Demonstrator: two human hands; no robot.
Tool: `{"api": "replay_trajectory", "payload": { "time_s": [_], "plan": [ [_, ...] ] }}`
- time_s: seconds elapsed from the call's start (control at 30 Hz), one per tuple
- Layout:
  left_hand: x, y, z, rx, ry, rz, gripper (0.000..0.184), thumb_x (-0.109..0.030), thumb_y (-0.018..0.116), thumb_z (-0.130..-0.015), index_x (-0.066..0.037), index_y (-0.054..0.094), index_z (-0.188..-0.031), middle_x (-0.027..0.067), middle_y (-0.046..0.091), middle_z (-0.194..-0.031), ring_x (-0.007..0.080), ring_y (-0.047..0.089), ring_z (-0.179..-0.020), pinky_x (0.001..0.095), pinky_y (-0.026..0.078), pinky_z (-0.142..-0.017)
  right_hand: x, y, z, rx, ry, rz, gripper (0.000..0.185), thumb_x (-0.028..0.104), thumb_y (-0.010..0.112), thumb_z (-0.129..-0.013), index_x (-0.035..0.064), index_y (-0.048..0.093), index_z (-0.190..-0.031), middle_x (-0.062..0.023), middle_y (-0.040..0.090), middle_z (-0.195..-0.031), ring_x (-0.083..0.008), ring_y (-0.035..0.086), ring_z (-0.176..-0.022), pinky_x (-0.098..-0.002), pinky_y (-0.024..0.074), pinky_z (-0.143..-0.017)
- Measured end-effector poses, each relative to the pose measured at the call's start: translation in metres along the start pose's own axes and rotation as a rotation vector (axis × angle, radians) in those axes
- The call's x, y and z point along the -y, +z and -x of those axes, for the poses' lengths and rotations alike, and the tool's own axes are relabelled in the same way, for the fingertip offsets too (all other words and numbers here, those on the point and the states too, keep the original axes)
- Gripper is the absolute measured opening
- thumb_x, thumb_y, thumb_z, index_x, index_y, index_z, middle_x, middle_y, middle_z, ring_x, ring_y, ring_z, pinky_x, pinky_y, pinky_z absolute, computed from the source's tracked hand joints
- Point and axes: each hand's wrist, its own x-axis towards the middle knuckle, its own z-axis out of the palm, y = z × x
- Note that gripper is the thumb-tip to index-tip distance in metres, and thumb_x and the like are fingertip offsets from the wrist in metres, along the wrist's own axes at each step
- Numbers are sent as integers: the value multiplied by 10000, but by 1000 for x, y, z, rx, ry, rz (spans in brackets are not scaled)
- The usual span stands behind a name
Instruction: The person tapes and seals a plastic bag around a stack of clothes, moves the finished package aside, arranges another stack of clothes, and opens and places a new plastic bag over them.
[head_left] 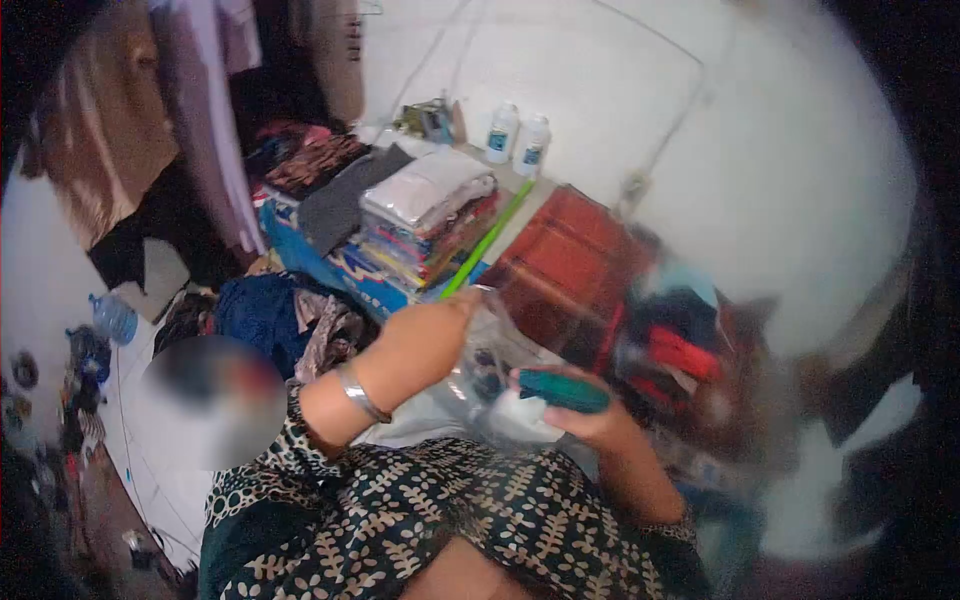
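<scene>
My left hand, with a silver bangle at the wrist, is closed with its fingertips pinching the upper edge of a clear plastic bag. The bag hangs down in front of my chest. My right hand grips a dark green folded bundle, probably cloth, at the bag's lower right. Something white shows just beneath the green bundle. Whether the bundle is inside the bag or against it, I cannot tell. A bright green stick slants away just beyond my left fingertips.
A stack of plastic-wrapped folded clothes stands ahead, with two white bottles by the wall. A reddish-brown case or folded item lies to its right. Dark and red clothes are piled at the right, and more clothes at the left.
</scene>
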Motion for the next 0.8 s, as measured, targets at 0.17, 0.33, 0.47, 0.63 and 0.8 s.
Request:
{"api": "replay_trajectory", "payload": {
  "time_s": [0.17,0.33,0.47,0.63,0.8],
  "plan": [
    [43,-10,9,174,-48,-46,515,-8,483,-744,-72,504,-1254,223,631,-1013,382,626,-877,487,500,-742,42,-22,56,-400,-782,-453,548,399,646,-829,-37,544,-1147,-189,590,-1091,-269,626,-849,-460,505,-826],
    [75,-51,31,450,-72,41,479,-8,527,-706,-43,582,-1181,225,604,-1113,385,574,-1037,412,455,-907,71,-60,151,-694,-765,-697,549,367,642,-836,-22,510,-1200,-154,596,-1096,-248,632,-796,-409,546,-718],
    [83,-88,23,514,-100,-66,465,-2,543,-704,-43,600,-1163,226,604,-1118,373,570,-1065,396,444,-927,65,-79,214,-1137,-100,204,451,319,714,-777,-1,614,-1080,-102,657,-979,-195,628,-829,-328,506,-745],
    [74,-136,-2,344,-140,-103,475,-3,580,-712,-46,589,-1185,218,609,-1115,361,578,-1063,399,442,-935,33,-108,239,-1454,392,598,579,384,793,-671,-20,629,-1051,-111,667,-965,-231,625,-903,-332,479,-793],
    [68,-153,-43,76,159,-259,480,-15,585,-729,-37,569,-1208,208,603,-1142,360,563,-1090,402,423,-963,-16,-140,247,-1684,762,590,902,499,805,-626,30,464,-1317,-240,537,-1248,-327,528,-1164,-402,441,-942]
  ]
}}
